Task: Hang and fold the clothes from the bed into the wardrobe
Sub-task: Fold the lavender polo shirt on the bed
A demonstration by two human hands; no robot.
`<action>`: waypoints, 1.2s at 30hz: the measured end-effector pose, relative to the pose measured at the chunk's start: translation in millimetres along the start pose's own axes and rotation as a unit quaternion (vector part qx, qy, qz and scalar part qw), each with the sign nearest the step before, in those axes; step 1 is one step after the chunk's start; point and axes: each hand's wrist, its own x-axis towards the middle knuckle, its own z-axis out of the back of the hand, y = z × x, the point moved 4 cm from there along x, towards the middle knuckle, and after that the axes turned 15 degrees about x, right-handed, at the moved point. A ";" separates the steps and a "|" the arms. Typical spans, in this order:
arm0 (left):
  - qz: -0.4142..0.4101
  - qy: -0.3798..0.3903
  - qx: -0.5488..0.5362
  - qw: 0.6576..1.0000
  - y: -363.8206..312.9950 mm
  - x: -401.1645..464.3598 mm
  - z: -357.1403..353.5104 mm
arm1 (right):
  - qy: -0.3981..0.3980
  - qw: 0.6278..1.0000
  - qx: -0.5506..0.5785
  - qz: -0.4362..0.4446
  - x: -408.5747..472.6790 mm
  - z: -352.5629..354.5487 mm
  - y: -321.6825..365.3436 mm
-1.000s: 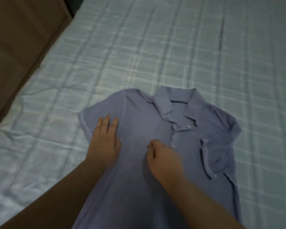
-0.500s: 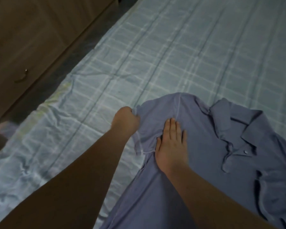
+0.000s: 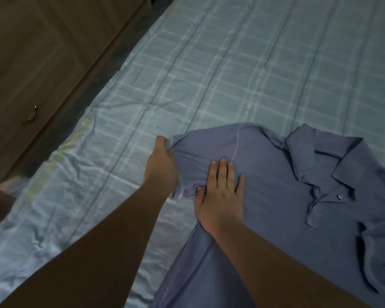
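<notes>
We see a blue polo shirt (image 3: 298, 196) lying on the checked bed sheet (image 3: 231, 74), its lower part and right side cut off by the frame. Our left hand (image 3: 161, 167) pinches the sleeve edge, fingertips hidden in cloth; our right hand (image 3: 221, 192) presses flat, fingers straight, as half a second ago. Open sheet stretches beyond; a dim wooden cabinet (image 3: 31, 63) borders the bed's left edge.

polo shirt (image 3: 298, 218): matt soft knit | bedsheet (image 3: 231, 74): creased woven cloth | drawers (image 3: 31, 63): matt wood
</notes>
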 end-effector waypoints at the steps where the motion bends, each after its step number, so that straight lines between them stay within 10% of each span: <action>1: -0.003 -0.009 -0.010 1.000 -5.2 -1.0 2.8 | 0.013 1.000 0.004 0.002 0.1 2.6 -0.2; 6: -0.125 -0.072 0.015 0.989 -63.7 -37.7 19.2 | 0.005 0.997 0.072 0.025 -22.0 36.2 -13.8; 18: -0.169 0.103 0.076 0.977 -138.5 -155.1 -117.8 | -0.085 0.990 0.093 -0.060 -121.0 88.4 -147.8; 36: -0.176 0.189 0.210 0.943 29.8 -363.9 -49.2 | -0.005 0.990 0.141 -0.013 -369.7 75.3 -208.0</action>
